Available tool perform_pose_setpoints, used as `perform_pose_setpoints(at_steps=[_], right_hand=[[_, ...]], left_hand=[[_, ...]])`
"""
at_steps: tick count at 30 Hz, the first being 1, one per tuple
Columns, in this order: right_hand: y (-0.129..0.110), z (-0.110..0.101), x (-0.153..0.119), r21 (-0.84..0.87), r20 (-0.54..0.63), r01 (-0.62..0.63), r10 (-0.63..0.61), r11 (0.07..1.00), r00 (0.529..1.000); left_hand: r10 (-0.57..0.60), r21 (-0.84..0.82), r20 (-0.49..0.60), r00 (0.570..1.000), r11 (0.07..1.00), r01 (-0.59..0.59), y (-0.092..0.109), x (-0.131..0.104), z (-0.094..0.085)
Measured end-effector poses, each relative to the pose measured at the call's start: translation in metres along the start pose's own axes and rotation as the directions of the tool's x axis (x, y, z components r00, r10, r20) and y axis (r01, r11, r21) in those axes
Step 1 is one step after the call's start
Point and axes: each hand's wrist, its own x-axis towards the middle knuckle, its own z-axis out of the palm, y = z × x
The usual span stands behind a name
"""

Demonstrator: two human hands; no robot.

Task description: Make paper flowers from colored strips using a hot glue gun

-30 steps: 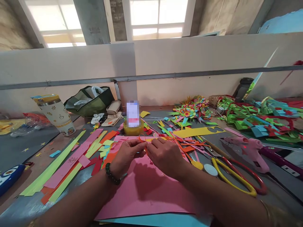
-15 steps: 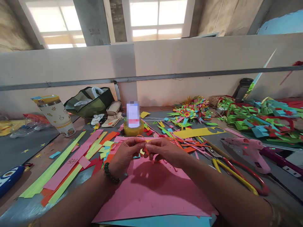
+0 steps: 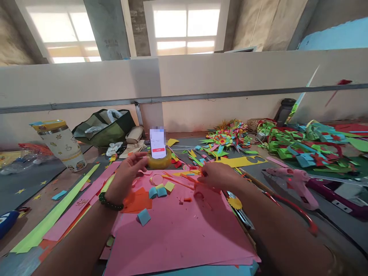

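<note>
Now drawn apart, my left hand [image 3: 129, 168] spreads loose fingers beside the tape roll [image 3: 158, 163], and my right hand [image 3: 220, 177], grip hidden, seemingly sorts paper strips [image 3: 176, 179], needing careful pinching.

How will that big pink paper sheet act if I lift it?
The pink paper sheet looks thin-edged, so it will probably sag. Being paper, it is likely light for its size. Blue paper squares seem loose on top and may slide off.
</note>
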Motion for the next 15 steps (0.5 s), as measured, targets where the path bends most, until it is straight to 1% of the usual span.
perform_pose_setpoints(at_steps=[2, 4, 8, 11, 13, 15], right_hand=[[0.002, -0.003, 0.001, -0.022, -0.003, -0.009, 0.008, 1.000, 1.000], [0.003, -0.006, 0.001, -0.012, -0.012, 0.000, 0.000, 1.000, 1.000], [0.009, -0.015, 0.004, 0.070, -0.084, 0.014, -0.008, 0.997, 0.996], [0.017, -0.021, 0.007, 0.163, -0.217, -0.003, 0.039, 0.987, 0.975], [0.022, -0.023, 0.010, 0.214, -0.322, -0.010, 0.080, 0.977, 0.943], [0.026, -0.024, 0.012, 0.228, -0.394, -0.014, 0.105, 0.974, 0.913]], left_hand=[[0.012, -0.037, -0.102, 0.995, 0.999, -0.015, 0.002, 0.008, -0.011], [0.002, -0.085, -0.179, 0.984, 0.996, -0.018, 0.003, 0.014, -0.018], [0.005, -0.144, -0.246, 0.969, 0.989, -0.041, 0.003, 0.019, -0.024], [0.014, -0.163, -0.270, 0.963, 0.985, -0.060, 0.002, 0.020, -0.025], [0.023, -0.169, -0.278, 0.960, 0.983, -0.073, 0.000, 0.021, -0.027], [0.038, -0.175, -0.283, 0.958, 0.980, -0.090, -0.002, 0.022, -0.028]])
